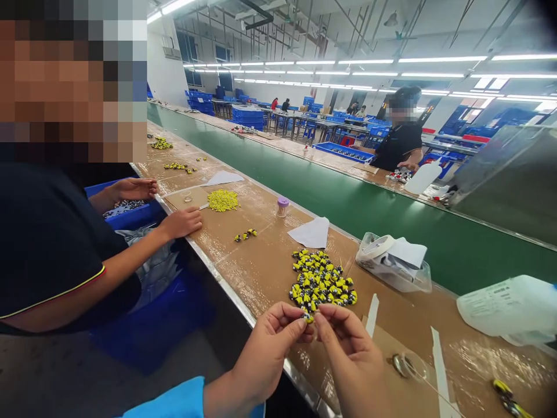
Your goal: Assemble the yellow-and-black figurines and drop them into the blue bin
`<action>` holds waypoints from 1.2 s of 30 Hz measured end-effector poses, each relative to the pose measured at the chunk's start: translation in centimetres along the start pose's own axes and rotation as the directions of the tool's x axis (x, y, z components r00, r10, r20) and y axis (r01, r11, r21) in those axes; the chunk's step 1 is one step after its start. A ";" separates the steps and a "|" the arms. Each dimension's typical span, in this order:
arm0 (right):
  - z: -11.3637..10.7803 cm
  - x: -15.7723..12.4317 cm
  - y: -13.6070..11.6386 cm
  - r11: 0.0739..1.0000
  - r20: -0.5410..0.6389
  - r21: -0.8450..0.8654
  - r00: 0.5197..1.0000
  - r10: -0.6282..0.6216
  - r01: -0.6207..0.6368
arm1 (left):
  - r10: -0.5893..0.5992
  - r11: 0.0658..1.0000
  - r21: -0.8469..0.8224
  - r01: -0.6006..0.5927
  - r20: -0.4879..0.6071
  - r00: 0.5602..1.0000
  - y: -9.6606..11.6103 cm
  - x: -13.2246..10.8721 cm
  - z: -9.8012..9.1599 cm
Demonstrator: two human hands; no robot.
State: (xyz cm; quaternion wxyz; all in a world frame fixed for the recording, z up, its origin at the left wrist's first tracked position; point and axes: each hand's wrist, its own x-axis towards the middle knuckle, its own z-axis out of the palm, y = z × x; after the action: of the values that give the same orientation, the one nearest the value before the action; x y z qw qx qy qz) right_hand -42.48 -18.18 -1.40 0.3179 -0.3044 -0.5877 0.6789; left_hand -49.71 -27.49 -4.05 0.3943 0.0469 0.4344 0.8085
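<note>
My left hand (272, 348) and my right hand (352, 363) meet at their fingertips above the bench edge. Pinched between them is a small yellow-and-black part (308, 317), partly hidden by my fingers. Just beyond my hands lies a heap of similar yellow-and-black parts (319, 281) on the brown cardboard bench cover (261, 278). Near my right hand lies a small metal piece (402, 366), and a further yellow-and-black part (507, 397) sits at the lower right edge of the view.
A seated co-worker's hands (180, 223) work at the left, with loose yellow parts (223, 200) farther along the bench. A clear tub holding a tape roll (391, 264) stands to the right. A green conveyor belt (348, 203) runs alongside, with blue crates (248, 118) beyond.
</note>
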 end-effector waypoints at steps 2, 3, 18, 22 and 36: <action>-0.8 -0.3 1.2 0.998 -0.007 -0.003 0.998 0.067 -0.067 | -0.013 1.000 0.004 0.013 -0.001 1.000 -0.6 -0.2 0.1; -1.3 -0.4 1.7 0.995 -0.007 0.000 0.995 0.095 -0.095 | -0.017 1.000 0.010 0.017 -0.005 1.000 -0.9 -0.2 0.2; -5.7 -3.3 6.7 0.890 0.012 0.362 0.956 0.292 -0.277 | 0.052 0.972 0.225 -0.066 0.067 0.996 -5.7 -0.9 0.7; -6.6 -3.7 7.3 0.884 -0.006 0.368 0.950 0.313 -0.288 | 0.078 0.965 0.243 -0.101 0.101 0.992 -6.5 -1.2 0.9; -7.6 -4.2 7.9 0.932 -0.100 0.267 0.955 0.278 -0.244 | -0.222 0.971 0.117 0.209 0.114 0.968 -5.6 -0.8 1.3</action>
State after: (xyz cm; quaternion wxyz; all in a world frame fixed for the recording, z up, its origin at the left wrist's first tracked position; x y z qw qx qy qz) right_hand -34.54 -17.77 -9.97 0.3001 -0.3828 -0.4279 0.7618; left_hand -45.31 -25.43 -7.21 0.5039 0.0709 0.4524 0.7324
